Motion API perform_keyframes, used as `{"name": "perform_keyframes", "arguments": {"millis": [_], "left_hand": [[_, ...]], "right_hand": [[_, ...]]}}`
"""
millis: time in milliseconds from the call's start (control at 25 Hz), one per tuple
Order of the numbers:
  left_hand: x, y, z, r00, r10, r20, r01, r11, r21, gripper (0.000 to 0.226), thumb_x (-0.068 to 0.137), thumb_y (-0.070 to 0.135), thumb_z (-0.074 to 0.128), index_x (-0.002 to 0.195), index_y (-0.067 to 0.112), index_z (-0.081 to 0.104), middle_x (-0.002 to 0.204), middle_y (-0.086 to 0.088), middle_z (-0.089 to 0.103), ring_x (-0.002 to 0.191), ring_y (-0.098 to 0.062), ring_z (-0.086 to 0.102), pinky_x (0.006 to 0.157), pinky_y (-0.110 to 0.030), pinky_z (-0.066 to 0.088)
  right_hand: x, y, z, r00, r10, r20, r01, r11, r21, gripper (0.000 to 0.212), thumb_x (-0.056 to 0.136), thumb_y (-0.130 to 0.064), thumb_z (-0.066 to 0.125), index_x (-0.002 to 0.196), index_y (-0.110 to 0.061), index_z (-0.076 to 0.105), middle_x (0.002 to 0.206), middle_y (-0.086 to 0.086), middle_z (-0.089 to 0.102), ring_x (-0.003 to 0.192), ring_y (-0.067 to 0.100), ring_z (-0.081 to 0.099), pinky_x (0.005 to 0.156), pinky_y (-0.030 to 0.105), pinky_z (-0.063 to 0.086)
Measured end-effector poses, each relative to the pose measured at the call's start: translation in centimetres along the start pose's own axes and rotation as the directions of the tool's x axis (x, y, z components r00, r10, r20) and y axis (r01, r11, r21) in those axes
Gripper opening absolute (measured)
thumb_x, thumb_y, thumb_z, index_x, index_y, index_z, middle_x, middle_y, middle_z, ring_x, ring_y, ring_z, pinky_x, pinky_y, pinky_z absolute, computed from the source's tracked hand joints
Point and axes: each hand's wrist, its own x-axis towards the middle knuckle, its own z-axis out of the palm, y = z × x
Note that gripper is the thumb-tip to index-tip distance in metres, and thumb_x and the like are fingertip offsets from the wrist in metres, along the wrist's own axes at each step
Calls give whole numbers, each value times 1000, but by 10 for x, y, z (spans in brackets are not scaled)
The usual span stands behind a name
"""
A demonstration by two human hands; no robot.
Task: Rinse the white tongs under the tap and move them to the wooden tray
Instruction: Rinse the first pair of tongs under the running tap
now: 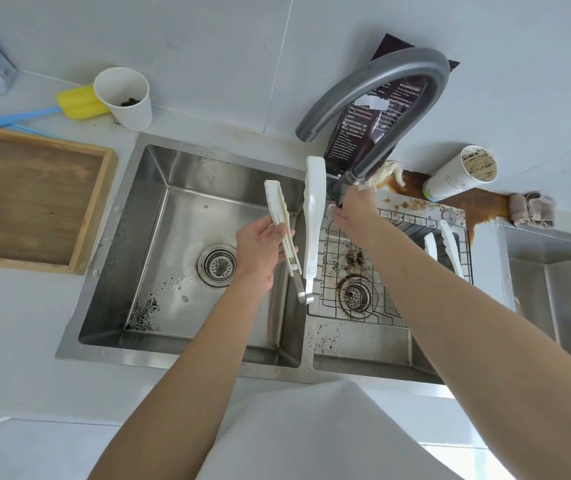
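White tongs [313, 216] hang spread open over the divider of the double sink [159, 174], hinge toward me. My left hand [260, 251] grips their left arm near the middle. My right hand [355, 211] reaches to the base of the grey tap [381, 77], fingers closed around its handle, which the hand hides. No water shows under the spout. The wooden tray [93, 209] lies bare on the counter left of the sink.
A second pair of white tongs [448, 245] rests on the wire rack [395, 271] in the right basin. Paper cups [124, 98] [461, 176], a yellow sponge brush [76, 102], a dark pouch [374, 123], a rag [532, 209] and brown spills sit along the back.
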Motion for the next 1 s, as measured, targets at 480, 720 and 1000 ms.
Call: {"name": "perform_keyframes", "arguments": {"millis": [480, 720, 1000], "left_hand": [[4, 3, 0, 1000, 19, -1, -19, 1000, 7, 30, 95, 0, 58, 125, 4, 62, 93, -4, 74, 81, -14, 72, 68, -37, 63], [7, 4, 1, 1000, 21, 14, -21, 1000, 11, 29, 95, 0, 58, 123, 4, 63, 95, -3, 74, 84, -14, 71, 70, -38, 62], [8, 5, 1, 999, 31, 12, -31, 999, 13, 29, 94, 1, 59, 122, 4, 64, 92, 0, 75, 81, -12, 72, 68, -36, 62]], "right_hand": [[1, 19, 4, 979, -189, 81, 206, 899, -387, 34, 102, -7, 39, 70, -17, 31, 153, 33, 29, 143, 45, 26, 106, 13, 11], [-3, 14, -15, 934, -275, 227, 286, 199, -937, 46, 99, -24, 50, 144, -23, 42, 131, -10, 49, 111, 13, 43, 49, 26, 17], [2, 8, -20, 914, -345, 214, 279, 152, -948, 48, 98, -24, 50, 145, -23, 39, 128, -9, 50, 115, 13, 45, 55, 23, 25]]}}
